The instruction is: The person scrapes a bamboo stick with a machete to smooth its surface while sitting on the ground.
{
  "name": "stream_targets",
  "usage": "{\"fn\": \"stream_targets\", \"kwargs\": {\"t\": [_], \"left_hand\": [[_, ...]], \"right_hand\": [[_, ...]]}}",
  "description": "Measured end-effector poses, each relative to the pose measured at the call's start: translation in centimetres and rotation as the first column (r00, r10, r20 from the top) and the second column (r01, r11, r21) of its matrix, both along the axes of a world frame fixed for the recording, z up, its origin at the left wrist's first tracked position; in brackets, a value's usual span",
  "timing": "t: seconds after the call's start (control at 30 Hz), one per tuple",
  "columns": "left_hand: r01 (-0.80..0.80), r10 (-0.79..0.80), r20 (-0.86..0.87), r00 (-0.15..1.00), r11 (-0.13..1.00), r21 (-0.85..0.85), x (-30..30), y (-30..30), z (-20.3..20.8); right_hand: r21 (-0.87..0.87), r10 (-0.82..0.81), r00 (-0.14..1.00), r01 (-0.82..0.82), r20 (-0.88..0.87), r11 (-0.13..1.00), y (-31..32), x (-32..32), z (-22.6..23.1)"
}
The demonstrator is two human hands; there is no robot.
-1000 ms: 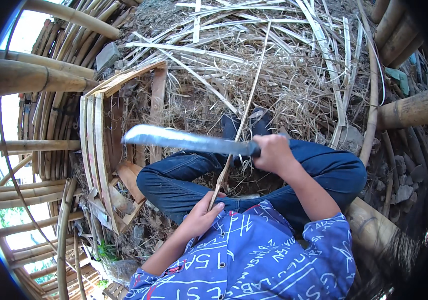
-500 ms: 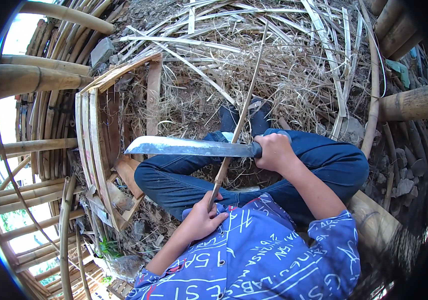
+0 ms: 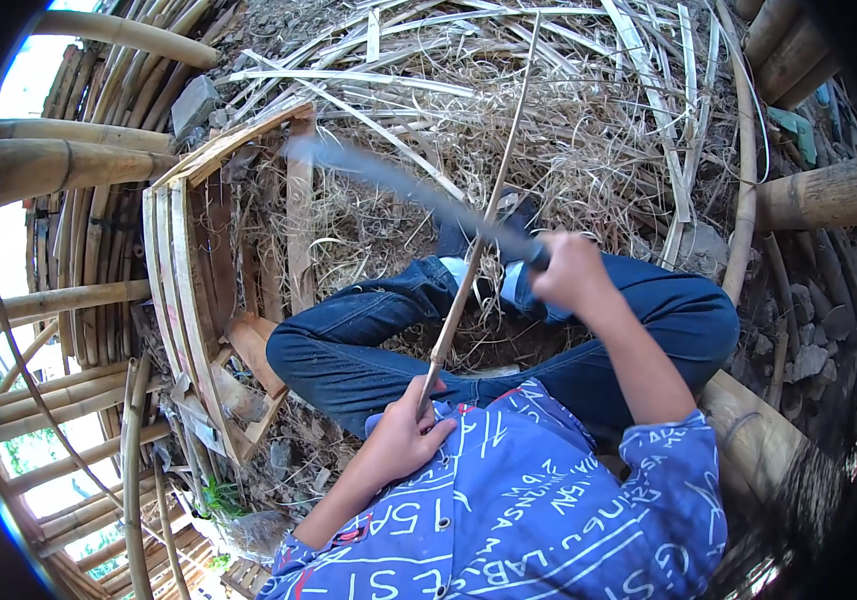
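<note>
Two bare hands are working over crossed legs in blue jeans [image 3: 368, 340]; left hand [image 3: 403, 435] is closing its grip around a thin pale bamboo strip [image 3: 473, 250]; right hand [image 3: 568, 275] is clasping a long blurred steel machete [image 3: 408, 190] against that strip, above dry bamboo shavings [image 3: 568, 130].

Left hand [image 3: 403, 435] clenched close to the chest, right hand [image 3: 570, 272] fisted, arm outstretched.

I count two hands at work: the left hand [image 3: 403, 435] with fingers closed round one thin cane [image 3: 478, 235], the right hand [image 3: 568, 272] gripping one blurred blade [image 3: 398, 180]. Left of the fingers stands one frame [image 3: 183, 290]; strips beyond them lie too tangled to count.
</note>
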State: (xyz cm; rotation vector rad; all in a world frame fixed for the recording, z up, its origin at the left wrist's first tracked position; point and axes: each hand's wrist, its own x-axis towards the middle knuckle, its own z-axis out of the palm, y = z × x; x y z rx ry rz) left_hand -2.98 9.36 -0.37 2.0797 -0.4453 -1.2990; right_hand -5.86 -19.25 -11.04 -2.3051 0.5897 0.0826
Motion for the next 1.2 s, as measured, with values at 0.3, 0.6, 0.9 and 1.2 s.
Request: {"fn": "stream_targets", "kwargs": {"t": [0.3,0.6,0.9,1.2], "left_hand": [[0.012,-0.018,0.102,0.995,0.998,0.054,-0.9,1.1,0.0],[0.022,-0.030,0.086,0.996,0.996,0.090,-0.6,0.4,1.1],[-0.009,-0.002,0.096,0.995,0.993,0.114,-0.5,1.3,1.4],[0.149,-0.150,0.021,0.988,0.987,0.052,-1.3,2.6,0.1]], "right_hand": [[-0.154,0.161,0.976,-0.183,-0.145,0.971,2.3,-1.5,0.3],[-0.169,0.073,0.993,-0.088,-0.092,0.982,-0.8,0.4,-2.7],[-0.258,0.124,0.992,-0.124,-0.016,0.958,-0.4,2.4,-3.3],[-0.418,-0.293,0.919,0.165,-0.264,0.893,-11.3,1.8,-3.2]]}}
